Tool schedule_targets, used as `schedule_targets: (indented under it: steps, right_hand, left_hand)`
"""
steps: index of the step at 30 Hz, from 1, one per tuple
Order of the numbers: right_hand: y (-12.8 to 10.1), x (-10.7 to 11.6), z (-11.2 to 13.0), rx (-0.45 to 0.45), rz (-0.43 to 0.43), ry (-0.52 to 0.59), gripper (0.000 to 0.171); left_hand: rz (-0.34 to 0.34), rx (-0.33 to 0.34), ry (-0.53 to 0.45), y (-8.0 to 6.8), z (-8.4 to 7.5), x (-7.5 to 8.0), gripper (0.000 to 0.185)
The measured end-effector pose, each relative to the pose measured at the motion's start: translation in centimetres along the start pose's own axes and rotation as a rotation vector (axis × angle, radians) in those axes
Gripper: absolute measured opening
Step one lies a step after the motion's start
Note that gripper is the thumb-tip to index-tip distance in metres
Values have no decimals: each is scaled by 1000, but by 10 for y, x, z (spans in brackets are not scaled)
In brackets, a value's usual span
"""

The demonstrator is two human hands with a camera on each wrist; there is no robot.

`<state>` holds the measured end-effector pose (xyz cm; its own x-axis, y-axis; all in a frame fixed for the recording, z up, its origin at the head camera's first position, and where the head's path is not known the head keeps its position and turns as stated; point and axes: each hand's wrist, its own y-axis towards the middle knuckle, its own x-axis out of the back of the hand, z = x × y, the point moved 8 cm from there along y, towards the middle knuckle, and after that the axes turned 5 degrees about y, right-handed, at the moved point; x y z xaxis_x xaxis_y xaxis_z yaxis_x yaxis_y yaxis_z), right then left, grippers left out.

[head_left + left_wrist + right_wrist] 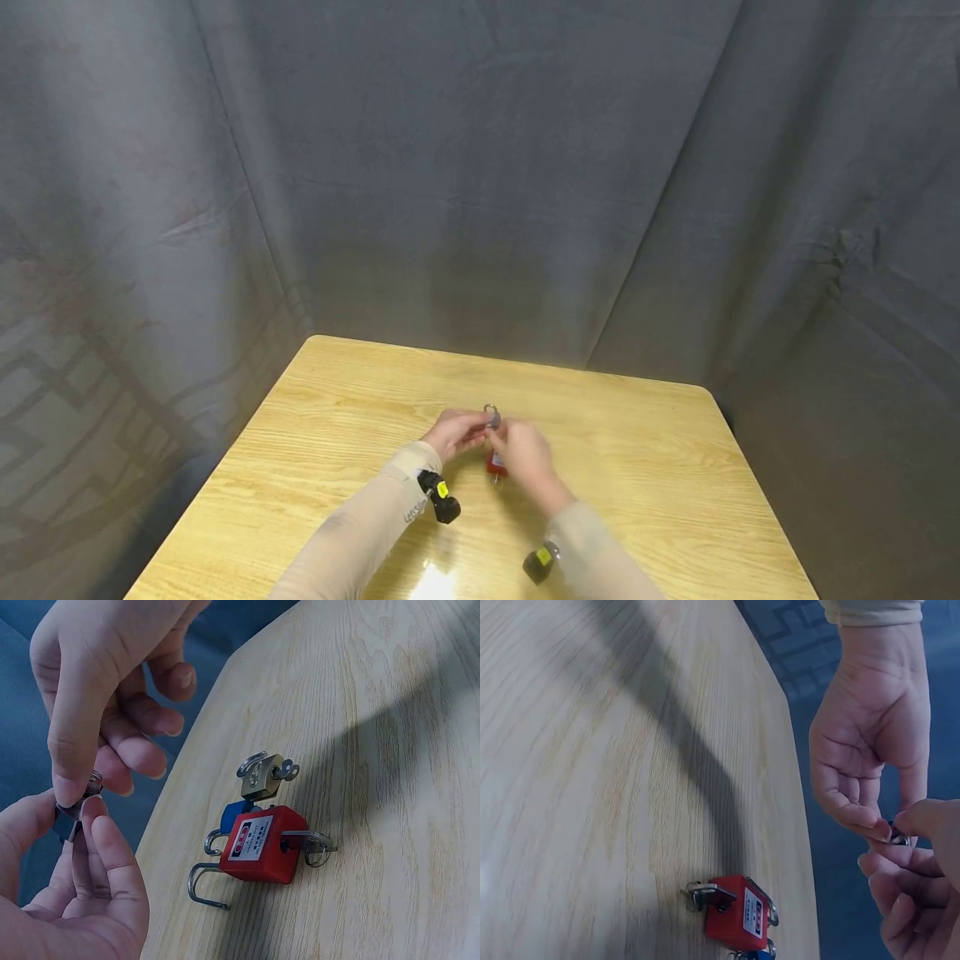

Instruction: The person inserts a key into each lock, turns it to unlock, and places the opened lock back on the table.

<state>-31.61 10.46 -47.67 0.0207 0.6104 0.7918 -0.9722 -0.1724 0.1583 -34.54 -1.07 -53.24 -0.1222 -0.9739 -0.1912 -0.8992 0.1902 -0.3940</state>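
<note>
Grey metal shows between the fingers: both hands hold one small padlock (492,417) up in the air over the desk (645,442). The left hand (453,433) pinches its body between thumb and fingers. The right hand (525,454) pinches the top of it with thumb and first finger. In the left wrist view the small padlock (75,810) is mostly hidden by fingers, so I cannot tell if its loop is open or if a key is in it.

Three more locks lie close together on the desk, right under the hands: a red padlock (262,844) with an open loop and a key in its side, a blue padlock (234,816) half hidden behind it, and a brass padlock (264,776) with a key too.

The small lock could slip, I think, because only fingertips hold it and it is smooth. It would drop onto the locks below or bounce off the near edge of the desk. A hard twist could also make it pop out of the pinch.

Both arms reach forward in tan sleeves (375,517), wrists close together. The left palm faces up and cups the lock. The right hand comes down from above with its other fingers curled loosely.
</note>
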Motion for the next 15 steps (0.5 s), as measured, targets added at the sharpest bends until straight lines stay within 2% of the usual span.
schedule_targets:
  steps: [7,15]
  right_hand:
    - [0,-8,-14,-120,67,249,24]
    - [0,-13,-23,-154,106,425,30]
  left_hand:
    - [25,-18,5,0,-1,-1,35]
    - [38,-9,-2,0,-1,-1,34]
